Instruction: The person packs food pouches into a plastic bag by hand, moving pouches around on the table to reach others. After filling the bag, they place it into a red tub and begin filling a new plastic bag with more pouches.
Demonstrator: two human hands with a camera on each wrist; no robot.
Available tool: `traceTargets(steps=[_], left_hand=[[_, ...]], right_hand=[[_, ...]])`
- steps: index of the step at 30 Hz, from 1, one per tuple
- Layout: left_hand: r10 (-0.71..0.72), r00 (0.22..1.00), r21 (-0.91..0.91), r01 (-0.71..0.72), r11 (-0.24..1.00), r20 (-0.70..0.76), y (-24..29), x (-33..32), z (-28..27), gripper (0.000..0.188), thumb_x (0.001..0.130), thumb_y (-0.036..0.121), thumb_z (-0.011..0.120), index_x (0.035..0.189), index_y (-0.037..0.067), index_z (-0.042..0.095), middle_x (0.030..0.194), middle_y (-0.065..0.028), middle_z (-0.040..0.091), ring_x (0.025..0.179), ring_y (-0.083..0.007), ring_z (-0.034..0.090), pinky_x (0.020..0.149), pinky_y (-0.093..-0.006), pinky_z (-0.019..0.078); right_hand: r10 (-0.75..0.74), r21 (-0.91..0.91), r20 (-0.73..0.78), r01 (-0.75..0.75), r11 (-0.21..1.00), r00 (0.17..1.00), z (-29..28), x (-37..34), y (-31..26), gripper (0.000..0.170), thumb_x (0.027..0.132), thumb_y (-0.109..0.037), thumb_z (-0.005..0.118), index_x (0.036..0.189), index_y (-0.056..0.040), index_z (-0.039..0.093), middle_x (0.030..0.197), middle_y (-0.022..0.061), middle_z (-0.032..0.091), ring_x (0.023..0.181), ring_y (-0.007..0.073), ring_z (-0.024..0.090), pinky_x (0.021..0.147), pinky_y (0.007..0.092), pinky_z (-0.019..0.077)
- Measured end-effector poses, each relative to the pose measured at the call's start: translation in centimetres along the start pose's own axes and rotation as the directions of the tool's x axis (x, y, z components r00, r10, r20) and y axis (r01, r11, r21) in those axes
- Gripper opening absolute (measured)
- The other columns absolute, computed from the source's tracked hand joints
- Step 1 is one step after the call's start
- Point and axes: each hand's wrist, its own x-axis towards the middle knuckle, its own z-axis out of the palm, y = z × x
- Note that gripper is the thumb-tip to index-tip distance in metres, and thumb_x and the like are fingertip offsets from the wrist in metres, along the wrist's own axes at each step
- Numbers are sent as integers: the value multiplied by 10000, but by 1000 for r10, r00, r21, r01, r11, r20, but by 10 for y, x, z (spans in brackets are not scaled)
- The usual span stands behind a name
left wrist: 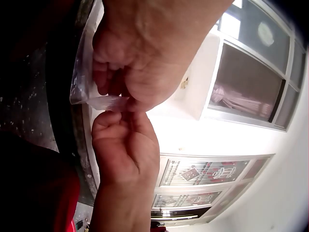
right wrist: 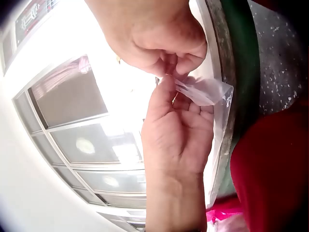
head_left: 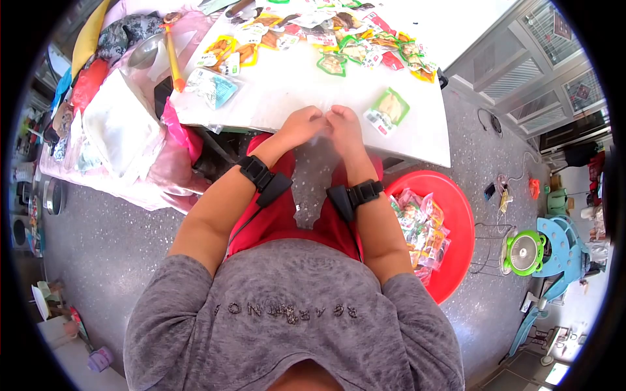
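In the head view, my left hand (head_left: 304, 126) and right hand (head_left: 346, 132) meet fingertip to fingertip at the table's near edge. A clear plastic bag hangs below the fingers; the left wrist view shows its film (left wrist: 108, 102) between my left hand (left wrist: 140, 55) above and right hand (left wrist: 124, 150) below. Seen from the right wrist, my right hand (right wrist: 161, 38) and left hand (right wrist: 178, 130) pinch the upper part of the bag (right wrist: 221, 96), fingers curled. Nothing can be made out inside it. A green-edged packet (head_left: 389, 111) lies to the right of the hands.
Many colourful food packets (head_left: 345, 32) spread across the back of the white table (head_left: 274, 98). A blue-and-white packet (head_left: 215, 88) lies at the left. A red basin (head_left: 460, 231) of packets stands on the floor at the right. Cloths (head_left: 117, 130) cover the surface at the left.
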Motion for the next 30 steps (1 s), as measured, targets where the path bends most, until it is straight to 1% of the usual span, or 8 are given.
traceTargets(steps=[4,6,9,15,18,24,27,30], left_hand=[[50,998,49,-48,998,-30,2,-1,0,229,727,199,477,805,-14,510,746,-173,560,703,-280,546,609,-341,415],[86,980,193,-51,980,-179,5,-3,3,219,716,163,461,859,3,500,766,-185,554,713,-311,542,616,-366,418],[233,928,428,-92,899,-290,9,-5,5,280,700,122,464,965,33,479,832,-185,548,735,-337,534,638,-395,426],[150,979,594,-38,804,-140,23,-11,10,394,684,134,477,1065,49,427,876,-192,538,752,-352,531,666,-412,428],[150,974,524,-38,851,-172,16,-5,9,386,692,144,468,1062,43,429,820,-195,545,751,-350,530,674,-412,422],[101,982,480,-11,877,-162,12,1,11,233,713,158,443,897,20,481,753,-192,547,738,-351,521,660,-422,404],[126,979,479,-33,877,-162,10,1,17,181,726,163,428,817,16,485,755,-186,544,740,-351,513,655,-425,400],[145,974,499,-38,866,-177,8,2,21,166,731,162,414,775,21,492,771,-191,538,746,-352,514,665,-429,404]], right_hand=[[-16,-58,-17,15,998,1000,0,-1,-2,306,727,-96,526,1005,2,443,821,76,523,699,150,523,555,255,412],[-70,-141,-40,63,988,997,-1,0,-3,279,727,-94,514,984,2,461,793,97,540,692,174,537,573,278,423],[-493,-696,45,381,608,869,-4,5,1,227,731,-93,485,935,5,486,773,157,556,721,261,551,624,323,435],[-397,-691,180,403,600,900,0,5,2,223,733,-106,479,927,2,504,838,207,549,801,362,518,712,375,420],[-544,-752,232,503,426,807,-18,13,0,303,722,-165,521,982,-13,491,967,196,521,910,334,487,769,389,391],[-539,-984,148,69,-164,829,-65,15,-42,539,648,-320,595,1079,-35,437,1153,151,414,1081,331,358,848,429,324],[-437,-986,128,69,-149,890,-85,21,-41,535,644,-343,593,1055,-29,457,1131,175,420,1078,344,356,840,428,343],[-483,-977,213,171,-130,850,-104,40,-28,498,648,-358,589,1003,-24,489,1112,178,427,1078,334,354,816,428,366]])
